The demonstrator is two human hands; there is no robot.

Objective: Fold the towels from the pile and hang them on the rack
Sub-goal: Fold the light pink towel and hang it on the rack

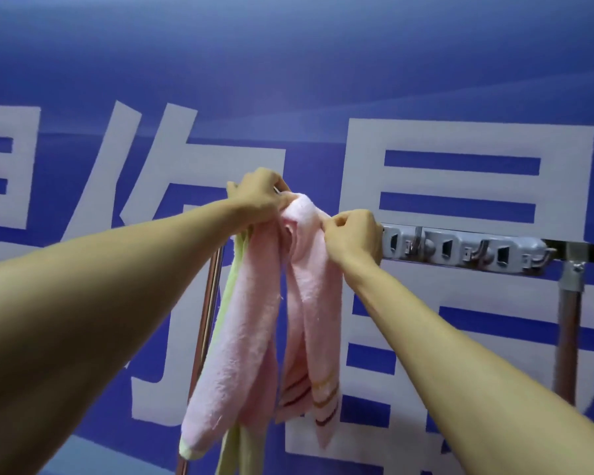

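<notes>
A pink towel [254, 323] with brown stripes near its lower end hangs bunched from the top of the rack, its two halves drooping down. Behind it on the left a light green towel [232, 269] hangs too, mostly hidden. My left hand [259, 192] grips the pink towel's top fold at the left, over a metal hook tip. My right hand [352, 234] pinches the same fold at the right side. The grey hook rail [467, 250] of the rack runs to the right of my right hand, with several metal hooks.
A copper-coloured rack post [208, 303] stands behind the towels, and a second post [568, 323] with a grey clamp holds the rail's right end. A blue wall with large white characters [460, 138] fills the background close behind the rack.
</notes>
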